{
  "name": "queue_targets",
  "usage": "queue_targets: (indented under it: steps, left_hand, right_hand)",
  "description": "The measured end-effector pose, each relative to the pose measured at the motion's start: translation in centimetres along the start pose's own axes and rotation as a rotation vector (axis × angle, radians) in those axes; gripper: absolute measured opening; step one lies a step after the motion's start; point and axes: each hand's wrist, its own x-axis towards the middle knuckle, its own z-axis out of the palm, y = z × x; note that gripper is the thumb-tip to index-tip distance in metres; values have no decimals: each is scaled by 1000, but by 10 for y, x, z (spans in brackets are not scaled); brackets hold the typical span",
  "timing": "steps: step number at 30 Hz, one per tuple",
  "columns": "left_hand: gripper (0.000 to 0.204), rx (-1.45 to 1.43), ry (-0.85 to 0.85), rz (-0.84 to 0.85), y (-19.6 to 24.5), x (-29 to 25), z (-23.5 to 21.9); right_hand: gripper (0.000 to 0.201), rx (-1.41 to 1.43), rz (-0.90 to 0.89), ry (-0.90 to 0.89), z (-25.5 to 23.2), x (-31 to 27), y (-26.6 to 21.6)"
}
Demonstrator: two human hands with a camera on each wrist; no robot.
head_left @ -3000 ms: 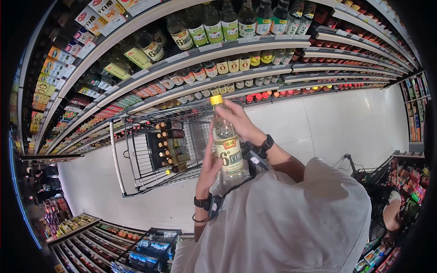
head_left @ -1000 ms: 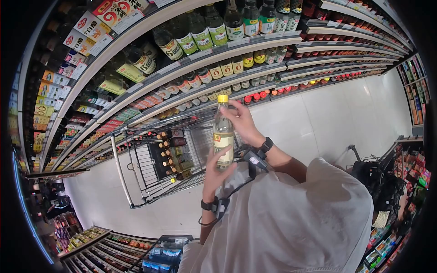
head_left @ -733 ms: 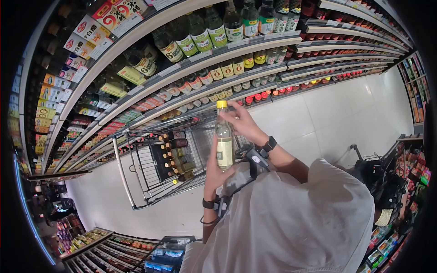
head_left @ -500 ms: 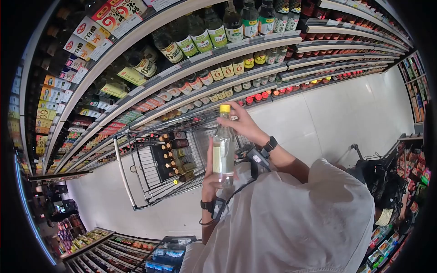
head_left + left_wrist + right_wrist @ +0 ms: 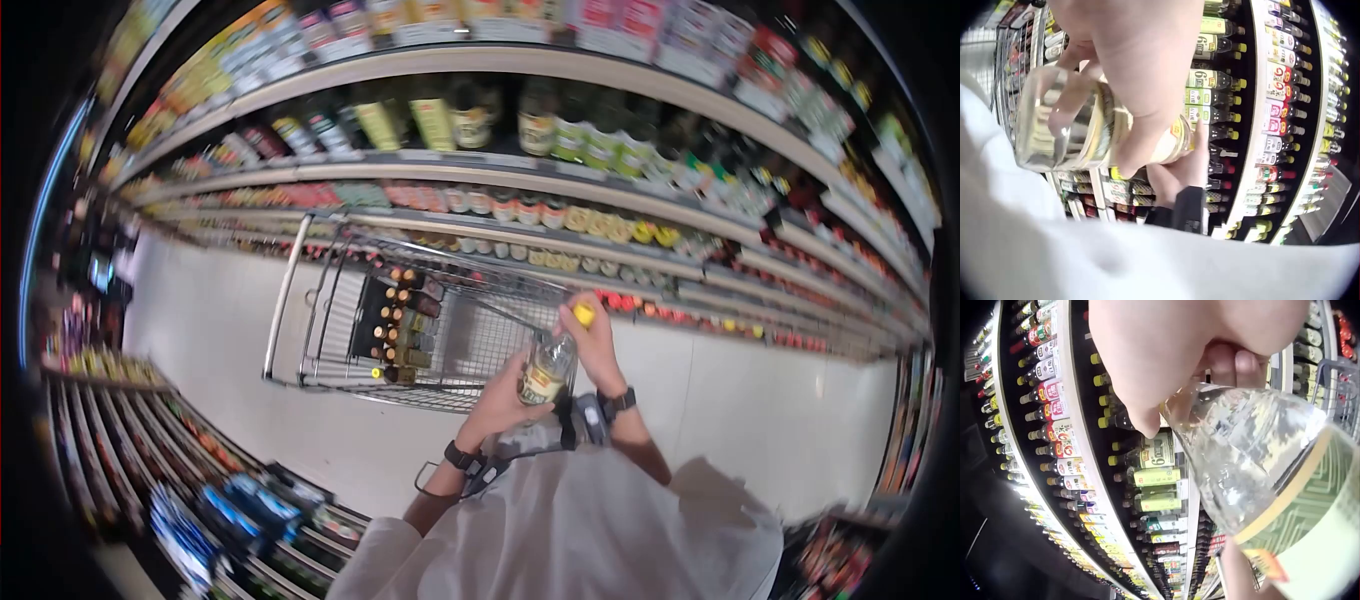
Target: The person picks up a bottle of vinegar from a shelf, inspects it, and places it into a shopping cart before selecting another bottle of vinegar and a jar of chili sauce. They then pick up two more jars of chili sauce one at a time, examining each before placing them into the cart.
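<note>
Both hands hold one clear bottle with a yellow cap, tilted over the near end of the cart. Left hand is wrapped around the lower body, fingers curled over the label; in the left wrist view the glass base sits in that grip with the thumb across the label. Right hand is clenched around the neck just under the cap, and the right wrist view shows its fingers pinching the narrow top of the bottle, whose green and yellow label fills the lower corner. Each wrist wears a black band with a cable. Inside the cart, dark bottles with gold caps stand packed in rows against its left end. Beyond the cart run long shelves stocked with sauce bottles. A pale floor lies beneath, and more shelving lies at lower left.
</note>
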Motion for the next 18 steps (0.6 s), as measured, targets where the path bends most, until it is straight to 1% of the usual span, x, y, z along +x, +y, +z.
queue_targets:
  steps: [1, 2, 3, 5, 6, 9, 10, 13, 14, 16, 18]
  left_hand:
    - [91, 64, 15, 65, -8, 2, 1]
    - [82, -46, 44, -12, -8, 3, 3]
    - [81, -79, 65, 3, -7, 6, 0]
    - [78, -142, 94, 35, -6, 10, -8]
    - [74, -115, 134, 70, -26, 14, -4]
    - [70, 115, 277, -38, -38, 20, -11]
    - [67, 121, 468, 29, -49, 22, -8]
    - [64, 190, 473, -324, -87, 22, -24]
    - [63, 162, 501, -401, -107, 20, -28]
    - [61, 106, 540, -557, -160, 16, -31]
    - [59, -94, 798, -630, -225, 14, -22]
  right_hand:
    - [13, -64, -38, -23, 9, -4, -5]
    - [15, -150, -50, -81, 16, -9, -6]
    - [17, -231, -69, -134, 24, -11, -7]
    - [22, -632, -241, -270, 41, -12, -18]
    - [24, -655, -195, -324, 46, -11, -14]
    - [30, -447, -153, -340, 58, -3, 10]
    - [35, -422, -6, -342, 47, 4, 34]
    - [33, -248, 93, -187, 40, 15, 52]
    - [30, -334, 47, -190, 21, 22, 78]
    - [33, -529, 41, -168, -21, 24, 123]
    - [38, -753, 61, -129, -61, 15, 168]
